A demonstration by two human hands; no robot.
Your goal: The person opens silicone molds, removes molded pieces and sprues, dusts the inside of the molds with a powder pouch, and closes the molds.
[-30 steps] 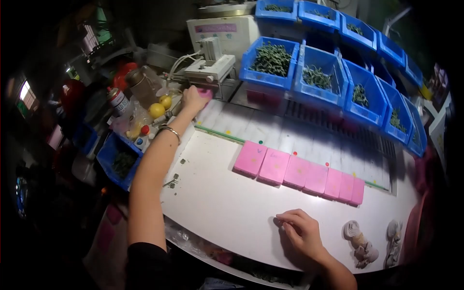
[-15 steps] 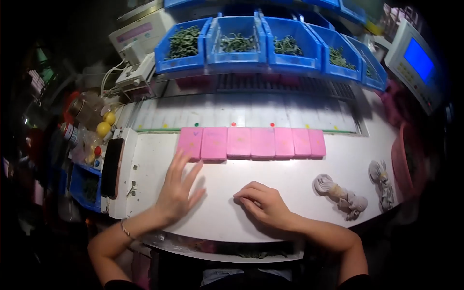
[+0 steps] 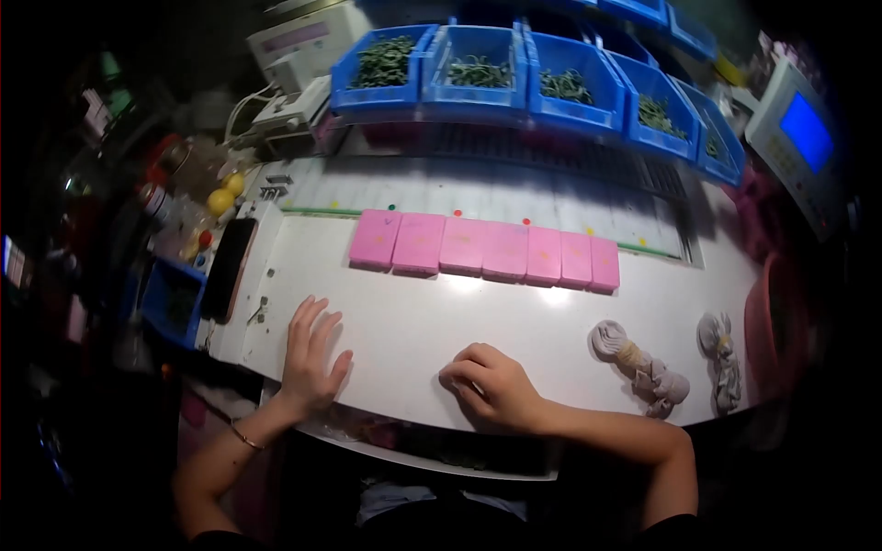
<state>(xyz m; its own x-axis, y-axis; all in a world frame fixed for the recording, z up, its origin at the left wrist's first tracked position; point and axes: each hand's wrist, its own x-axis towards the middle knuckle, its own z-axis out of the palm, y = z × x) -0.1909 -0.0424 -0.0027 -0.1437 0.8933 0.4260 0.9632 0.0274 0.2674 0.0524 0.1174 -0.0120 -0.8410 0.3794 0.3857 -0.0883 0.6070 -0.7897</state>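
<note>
Near the left front of the white tabletop [image 3: 395, 340], my left hand [image 3: 312, 354] is open, fingers apart, with nothing in it. My right hand [image 3: 496, 386] rests on the table at front centre, its fingers curled in and the thumb beneath; no object shows in it, though the palm is hidden. Beyond both hands lies a row of several pink blocks [image 3: 461, 244], set side by side and apart from the hands. Some carry faint marks on top.
Blue bins [image 3: 473, 96] holding small green metal-like pieces stand at the back. To the right lie two bundled cloth gloves [image 3: 643, 367], a pink basin [image 3: 767, 317] and a device with a blue screen [image 3: 807, 131]. A phone [image 3: 230, 271] is on the left ledge.
My left hand has drawn back toward me and left, away from the leftmost pink block. My right hand stays about where it was. The head view has shifted and tilted slightly.
</note>
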